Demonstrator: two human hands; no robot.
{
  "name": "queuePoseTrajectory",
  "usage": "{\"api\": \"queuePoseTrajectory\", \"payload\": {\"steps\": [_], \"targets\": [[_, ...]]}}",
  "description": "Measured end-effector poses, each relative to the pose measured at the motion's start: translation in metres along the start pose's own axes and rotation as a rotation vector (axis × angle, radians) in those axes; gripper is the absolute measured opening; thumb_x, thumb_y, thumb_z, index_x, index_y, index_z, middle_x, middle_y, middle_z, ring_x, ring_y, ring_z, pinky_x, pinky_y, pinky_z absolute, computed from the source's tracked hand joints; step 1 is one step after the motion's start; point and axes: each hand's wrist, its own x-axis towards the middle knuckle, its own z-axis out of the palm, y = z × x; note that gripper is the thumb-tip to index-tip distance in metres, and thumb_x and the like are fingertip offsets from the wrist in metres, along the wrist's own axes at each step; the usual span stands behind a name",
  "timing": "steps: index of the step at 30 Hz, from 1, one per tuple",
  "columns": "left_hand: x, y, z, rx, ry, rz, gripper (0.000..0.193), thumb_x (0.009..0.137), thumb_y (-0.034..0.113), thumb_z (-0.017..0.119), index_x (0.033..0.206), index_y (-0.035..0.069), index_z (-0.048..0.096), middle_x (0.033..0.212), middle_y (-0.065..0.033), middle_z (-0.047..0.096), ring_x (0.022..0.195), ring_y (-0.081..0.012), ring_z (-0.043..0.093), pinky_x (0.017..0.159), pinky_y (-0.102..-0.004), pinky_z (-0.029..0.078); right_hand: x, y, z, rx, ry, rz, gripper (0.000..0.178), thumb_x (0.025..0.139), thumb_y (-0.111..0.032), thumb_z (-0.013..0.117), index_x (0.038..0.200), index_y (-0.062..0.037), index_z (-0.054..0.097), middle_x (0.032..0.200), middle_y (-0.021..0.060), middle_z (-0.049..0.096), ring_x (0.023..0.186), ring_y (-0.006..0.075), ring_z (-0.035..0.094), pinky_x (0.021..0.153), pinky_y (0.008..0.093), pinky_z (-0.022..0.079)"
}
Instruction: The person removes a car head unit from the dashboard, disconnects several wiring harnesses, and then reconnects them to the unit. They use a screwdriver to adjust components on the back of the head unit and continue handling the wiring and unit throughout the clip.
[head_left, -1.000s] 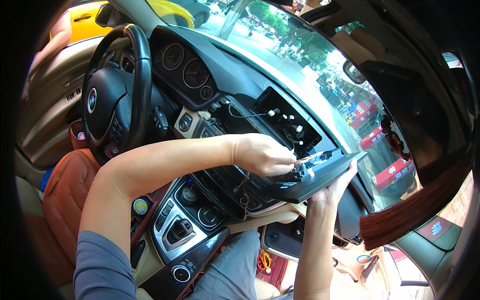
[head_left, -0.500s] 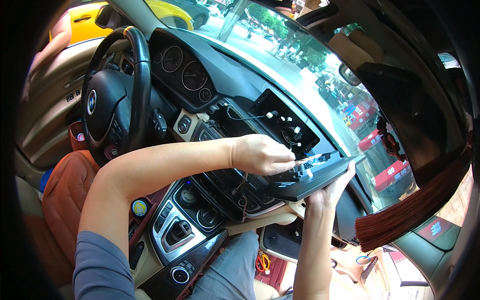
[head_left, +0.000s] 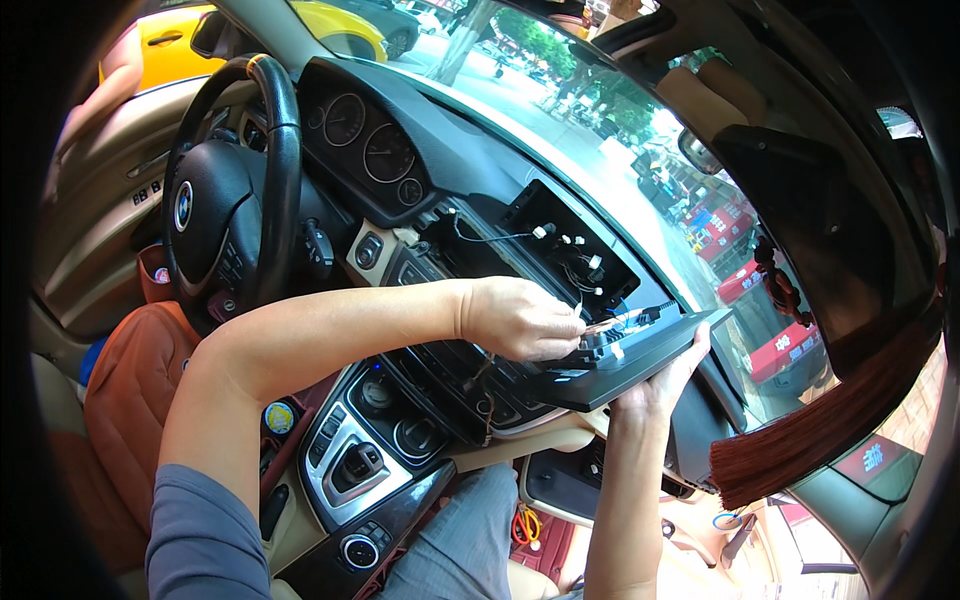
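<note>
The black panel (head_left: 640, 362) sits at four o'clock from the left hand (head_left: 525, 318); its fingers pinch together, on what I can't tell. The right hand (head_left: 660, 386) grips the panel.

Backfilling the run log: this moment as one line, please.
left hand: at wires by black panel | right hand: holding panel's edge | dash recess: white connectors inside
</note>
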Motion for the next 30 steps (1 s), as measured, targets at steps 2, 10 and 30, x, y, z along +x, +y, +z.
{"api": "queuePoseTrajectory", "payload": {"steps": [2, 10, 30], "targets": [[-0.002, 0.003, 0.002, -0.004, 0.043, -0.046, 0.027, 0.091, 0.007, 0.068, 0.114, -0.005, 0.072, 0.111, -0.0168, 0.071, 0.095, -0.0274, 0.077, 0.077, -0.0330, 0.066, -0.001, 0.001, 0.001, -0.047, 0.092, -0.001, 0.062, 0.108, -0.064, 0.043, 0.102, -0.0051, 0.062, 0.087, 0.0173, 0.066, 0.078, 0.0328, 0.066, 0.071, 0.0485, 0.060], [-0.005, 0.005, 0.008, 0.070, 0.072, -0.070, 0.032, 0.090, 0.006, 0.068, 0.119, -0.006, 0.072, 0.108, -0.0156, 0.068, 0.090, -0.0250, 0.073, 0.073, -0.0318, 0.065, -0.008, -0.003, 0.006, 0.005, 0.031, -0.021, 0.059, 0.108, -0.062, 0.044, 0.105, -0.0057, 0.062, 0.091, 0.0172, 0.067, 0.081, 0.0331, 0.067, 0.074, 0.0485, 0.060], [0.002, 0.004, 0.006, -0.076, 0.090, -0.191, 0.025, 0.090, 0.006, 0.070, 0.114, -0.001, 0.073, 0.108, -0.0139, 0.073, 0.091, -0.0254, 0.075, 0.072, -0.0317, 0.065, -0.006, -0.001, 0.002, -0.089, 0.040, -0.044, 0.062, 0.104, -0.068, 0.049, 0.116, -0.0083, 0.057, 0.109, 0.0129, 0.064, 0.096, 0.0262, 0.066, 0.084, 0.0474, 0.061]]}}
